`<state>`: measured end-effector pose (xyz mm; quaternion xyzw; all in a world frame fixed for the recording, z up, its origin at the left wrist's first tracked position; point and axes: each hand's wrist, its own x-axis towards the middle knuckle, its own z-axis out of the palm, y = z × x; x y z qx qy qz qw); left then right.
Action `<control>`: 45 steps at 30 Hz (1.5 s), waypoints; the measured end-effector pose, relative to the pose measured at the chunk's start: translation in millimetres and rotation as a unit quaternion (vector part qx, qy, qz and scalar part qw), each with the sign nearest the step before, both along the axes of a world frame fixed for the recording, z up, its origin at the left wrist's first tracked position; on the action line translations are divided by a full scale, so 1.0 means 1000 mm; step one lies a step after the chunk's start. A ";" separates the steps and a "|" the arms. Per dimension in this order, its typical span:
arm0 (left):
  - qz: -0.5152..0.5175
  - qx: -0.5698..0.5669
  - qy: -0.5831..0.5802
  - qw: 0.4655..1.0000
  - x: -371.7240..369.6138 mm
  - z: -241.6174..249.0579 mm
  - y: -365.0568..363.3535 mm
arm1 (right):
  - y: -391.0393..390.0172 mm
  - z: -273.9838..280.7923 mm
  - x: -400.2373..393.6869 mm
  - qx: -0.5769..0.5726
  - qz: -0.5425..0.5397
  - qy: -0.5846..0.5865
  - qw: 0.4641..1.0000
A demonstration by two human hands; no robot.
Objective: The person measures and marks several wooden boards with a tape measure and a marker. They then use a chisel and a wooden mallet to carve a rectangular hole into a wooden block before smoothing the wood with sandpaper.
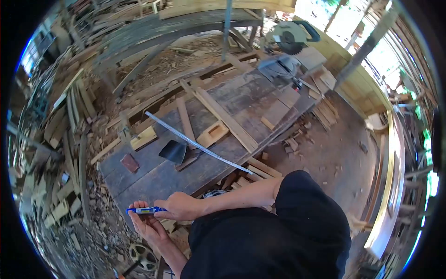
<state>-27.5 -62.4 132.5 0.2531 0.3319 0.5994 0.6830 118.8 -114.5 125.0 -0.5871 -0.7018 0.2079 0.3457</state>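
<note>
Near the left front edge of the dark workbench (pixel 153 179), my left hand (pixel 151 229) holds a blue and white pen-like tool (pixel 147 210) by its left end. My right hand (pixel 181 207) grips the right end of the same tool, its fingers curled. Beyond my hands lie a reddish block (pixel 129 163), a dark curved piece (pixel 173 151) and a light wooden block (pixel 144 138). A long white measuring strip (pixel 195 143) runs diagonally across the bench, beside a block with an oval hollow (pixel 213 134).
A miter saw (pixel 290 38) stands at the bench's far right end. Long boards (pixel 225 118) lie across the bench. Scrap wood (pixel 60 209) covers the ground at left, and a second bench (pixel 172 25) stands behind. A post (pixel 367 46) rises at right.
</note>
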 end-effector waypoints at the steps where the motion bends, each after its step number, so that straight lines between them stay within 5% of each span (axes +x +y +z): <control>1: -0.008 -0.012 -0.006 1.000 0.003 0.003 0.000 | 0.001 -0.003 0.001 -0.041 0.056 0.191 0.979; 2: -0.014 -0.008 -0.004 1.000 0.004 0.002 0.002 | 0.003 -0.005 0.002 -0.077 0.116 0.373 0.917; 4: -0.097 0.002 -0.046 0.994 0.007 -0.003 0.004 | -0.001 -0.002 0.010 -0.131 0.118 0.444 0.878; 8: -0.115 -0.045 0.057 0.991 0.040 -0.006 0.011 | -0.016 -0.001 0.046 -0.344 0.133 0.684 0.629; 9: -0.118 -0.047 0.047 0.991 0.045 -0.008 0.014 | -0.017 0.010 0.044 -0.272 0.027 0.561 0.782; 10: -0.121 -0.048 0.052 0.990 0.049 -0.008 0.016 | -0.019 0.008 0.045 -0.269 0.026 0.566 0.779; 11: -0.090 -0.062 0.048 0.993 0.053 -0.007 0.020 | -0.020 0.005 0.046 -0.086 -0.055 0.320 0.942; 12: -0.060 -0.075 0.042 0.995 0.058 -0.002 0.024 | -0.021 0.003 0.048 0.109 -0.132 0.032 0.985; 17: -0.121 0.021 0.086 0.989 0.076 0.021 0.014 | -0.027 -0.008 0.041 0.086 -0.148 0.052 0.984; 19: -0.141 0.034 0.076 0.986 0.078 0.019 0.018 | -0.029 -0.007 0.042 0.011 -0.112 0.234 0.966; 20: -0.158 0.045 0.063 0.984 0.079 0.018 0.019 | -0.031 -0.006 0.044 0.012 -0.114 0.235 0.965; 21: -0.159 0.045 0.063 0.984 0.079 0.015 0.021 | -0.033 0.000 0.048 -0.118 -0.030 0.476 0.871; 22: -0.172 0.032 0.047 0.983 0.078 0.011 0.024 | -0.034 0.004 0.050 -0.237 0.058 0.673 0.698; 28: -0.108 -0.040 0.070 0.991 0.078 0.009 0.023 | -0.019 0.006 0.045 -0.150 -0.039 0.530 0.833; 29: -0.075 -0.068 0.068 0.993 0.078 0.008 0.024 | -0.022 0.012 0.046 -0.033 -0.113 0.286 0.951; 30: -0.066 -0.069 0.066 0.993 0.078 0.009 0.024 | -0.019 0.011 0.047 -0.036 -0.104 0.285 0.952; 32: -0.067 -0.049 0.062 0.995 0.076 0.012 0.024 | -0.011 0.004 0.046 0.120 -0.138 -0.037 0.982; 37: -0.083 0.047 0.058 0.994 0.067 0.013 0.021 | -0.011 0.012 0.038 0.001 -0.087 0.038 0.996; 38: -0.090 0.024 0.036 0.995 0.071 0.013 0.019 | -0.014 0.023 0.043 -0.107 -0.047 0.248 0.962; 39: -0.102 0.002 0.012 0.995 0.072 0.012 0.016 | -0.017 0.030 0.047 -0.215 -0.014 0.440 0.872; 40: -0.094 -0.002 0.009 0.996 0.071 0.012 0.013 | -0.019 0.027 0.050 -0.222 -0.010 0.435 0.872; 42: -0.089 -0.039 0.016 0.995 0.071 0.013 0.011 | -0.020 0.018 0.055 -0.327 0.077 0.719 0.609; 44: -0.079 -0.057 0.020 0.995 0.068 0.010 0.010 | -0.016 0.009 0.049 -0.332 0.080 0.720 0.604; 45: -0.067 -0.074 0.025 0.995 0.067 0.008 0.010 | -0.010 0.006 0.042 -0.273 0.040 0.608 0.744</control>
